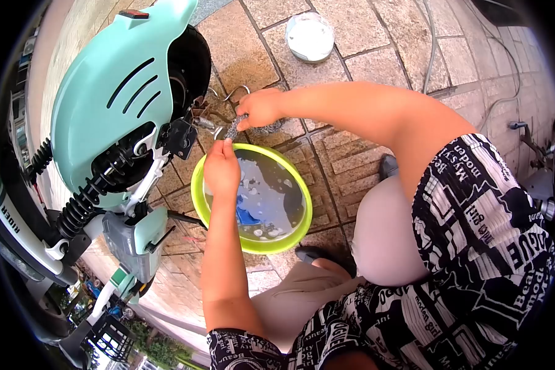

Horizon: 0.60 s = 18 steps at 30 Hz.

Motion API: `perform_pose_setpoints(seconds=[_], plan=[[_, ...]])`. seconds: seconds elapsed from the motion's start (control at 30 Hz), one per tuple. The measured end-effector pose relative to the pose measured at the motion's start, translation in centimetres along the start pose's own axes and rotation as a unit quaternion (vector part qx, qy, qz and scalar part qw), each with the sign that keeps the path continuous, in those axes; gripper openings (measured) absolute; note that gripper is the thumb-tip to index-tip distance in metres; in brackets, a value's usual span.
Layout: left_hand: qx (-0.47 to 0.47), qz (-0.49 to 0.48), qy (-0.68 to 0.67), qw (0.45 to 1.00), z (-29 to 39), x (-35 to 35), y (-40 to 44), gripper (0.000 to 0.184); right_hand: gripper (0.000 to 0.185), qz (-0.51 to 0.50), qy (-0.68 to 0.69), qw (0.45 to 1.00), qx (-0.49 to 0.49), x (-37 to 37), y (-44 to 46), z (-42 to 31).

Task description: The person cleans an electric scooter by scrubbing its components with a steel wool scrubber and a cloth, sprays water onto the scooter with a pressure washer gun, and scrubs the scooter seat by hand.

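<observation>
A grey, knobbly metal chain (pixel 234 127) is stretched between my two hands, beside the underside of a mint-green scooter (pixel 114 98). My left hand (pixel 222 168) pinches its lower end, over the rim of a lime-green basin (pixel 306 216). Higher up, my right hand (pixel 260 109) is closed around the chain. More grey links show behind that wrist. Cloudy, soapy water fills the basin, with a blue cloth-like piece (pixel 248 213) in it. Close to my fingers are a spring-like metal part (pixel 205 122) and a curved metal rod (pixel 237 91).
A tub of white material (pixel 310 37) stands on the stone paving at the back. Grey hoses or cables (pixel 430 55) run across the paving at right. The scooter's black shock absorber (pixel 98 191) lies to my left. My shoe (pixel 324 256) is just beside the basin.
</observation>
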<state>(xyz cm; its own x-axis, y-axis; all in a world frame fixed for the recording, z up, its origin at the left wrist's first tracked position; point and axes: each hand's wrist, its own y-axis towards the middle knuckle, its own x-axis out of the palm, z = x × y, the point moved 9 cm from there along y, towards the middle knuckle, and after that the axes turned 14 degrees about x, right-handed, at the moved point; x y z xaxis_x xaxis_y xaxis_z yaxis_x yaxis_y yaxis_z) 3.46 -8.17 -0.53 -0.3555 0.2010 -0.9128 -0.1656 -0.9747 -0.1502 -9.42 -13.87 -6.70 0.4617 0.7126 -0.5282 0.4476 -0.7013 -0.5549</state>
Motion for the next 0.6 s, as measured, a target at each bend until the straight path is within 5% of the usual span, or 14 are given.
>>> perform_pose_setpoints(seconds=[0.03,0.13,0.23,0.3,0.37,0.6], plan=[[0.002,-0.002,-0.003,1.000,0.0,0.3,-0.1,0.032,0.042,0.000,0.000,1.000,0.004,0.7,-0.6,0.3],[-0.020,0.012,-0.085,0.996,-0.7,0.4,-0.4,0.032,0.043,-0.012,0.296,0.947,-0.124,1.1,-2.1,-1.4],[-0.084,0.010,-0.212,0.974,-1.9,0.4,-1.2,0.031,0.035,-0.031,0.327,0.938,-0.113,1.1,-1.0,-1.6],[-0.112,0.005,-0.252,0.961,-2.1,-0.4,-2.6,0.029,0.030,0.048,0.277,0.955,-0.088,0.5,-0.8,-0.9],[-0.130,-0.010,-0.282,0.950,-1.3,-1.8,-4.2,0.026,0.026,0.202,0.350,0.914,-0.032,-1.3,-0.6,0.5],[-0.187,-0.036,-0.338,0.922,4.6,-10.5,-12.7,0.022,0.022,0.231,0.402,0.884,0.064,-1.8,-1.6,-1.4]])
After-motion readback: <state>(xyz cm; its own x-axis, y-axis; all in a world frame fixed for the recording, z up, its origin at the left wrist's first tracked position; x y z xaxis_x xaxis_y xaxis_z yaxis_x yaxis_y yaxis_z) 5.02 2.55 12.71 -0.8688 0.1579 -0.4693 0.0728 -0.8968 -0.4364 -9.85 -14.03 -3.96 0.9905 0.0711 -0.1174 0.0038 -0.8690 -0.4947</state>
